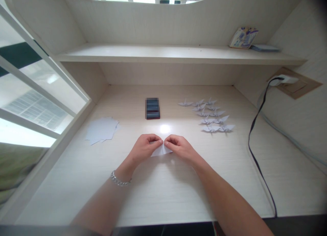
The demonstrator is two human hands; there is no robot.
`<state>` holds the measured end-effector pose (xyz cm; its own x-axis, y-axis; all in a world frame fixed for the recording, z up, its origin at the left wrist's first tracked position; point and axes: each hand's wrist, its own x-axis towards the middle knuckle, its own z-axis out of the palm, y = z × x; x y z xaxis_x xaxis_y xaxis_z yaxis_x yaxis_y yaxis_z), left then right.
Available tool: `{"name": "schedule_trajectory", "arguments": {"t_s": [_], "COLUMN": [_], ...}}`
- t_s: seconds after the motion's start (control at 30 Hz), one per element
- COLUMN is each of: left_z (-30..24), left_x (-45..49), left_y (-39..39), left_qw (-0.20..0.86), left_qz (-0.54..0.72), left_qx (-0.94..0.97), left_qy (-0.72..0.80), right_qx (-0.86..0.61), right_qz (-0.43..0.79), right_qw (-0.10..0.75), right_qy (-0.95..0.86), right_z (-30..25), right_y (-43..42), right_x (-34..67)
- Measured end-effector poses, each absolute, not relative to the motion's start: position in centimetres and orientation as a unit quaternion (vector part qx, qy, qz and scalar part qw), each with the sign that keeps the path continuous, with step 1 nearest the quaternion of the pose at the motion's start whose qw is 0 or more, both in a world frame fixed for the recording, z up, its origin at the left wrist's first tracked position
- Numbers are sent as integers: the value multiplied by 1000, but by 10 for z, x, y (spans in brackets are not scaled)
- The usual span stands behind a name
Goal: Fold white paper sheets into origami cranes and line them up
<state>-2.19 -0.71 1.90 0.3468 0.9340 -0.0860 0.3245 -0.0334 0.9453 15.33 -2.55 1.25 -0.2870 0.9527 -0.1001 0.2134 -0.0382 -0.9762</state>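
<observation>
Nearest, a bracelet [120,179] circles the left wrist, and both forearms reach in over the near edge of the desk [163,202]. Beyond, the left hand [146,145] and the right hand [180,146] face each other, each with its thumb closed against curled fingers in a narrow pinch on a white folded paper [162,150]. The paper lies between and just below the two thumb tips, which nearly meet above its middle; its visible part runs longer from side to side, toward either hand, so neither seems nearer. Its underside folds are hidden. Farther off, white sheets [100,129] lie to the left, nearer the left hand, while paper cranes [216,116] stand grouped to the right, and a dark, blurred rectangular object [152,108] lies almost straight ahead of the hands.
</observation>
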Motion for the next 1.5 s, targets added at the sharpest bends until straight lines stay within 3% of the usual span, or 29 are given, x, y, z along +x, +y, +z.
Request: {"name": "schedule_trajectory", "arguments": {"t_s": [0.13,0.37,0.67,0.83,1.5], "left_z": [17,23,26,24,17], "left_x": [-19,-28,-34,-45,-29], "left_y": [-8,-2,2,7,0], "left_qw": [499,548,568,541,520], "left_qz": [290,339,359,451,442], "left_qx": [653,569,539,476,503], "left_qy": [490,511,508,526,530], "right_qx": [-516,-482,-476,-489,-476], "right_qz": [494,582,594,591,571], "right_qw": [337,363,376,414,474], "right_qy": [-613,-545,-528,-490,-471], "right_z": [9,4,12,15,7], "right_y": [-25,-20,-20,-16,-15], "right_x": [153,160,168,177,166]}}
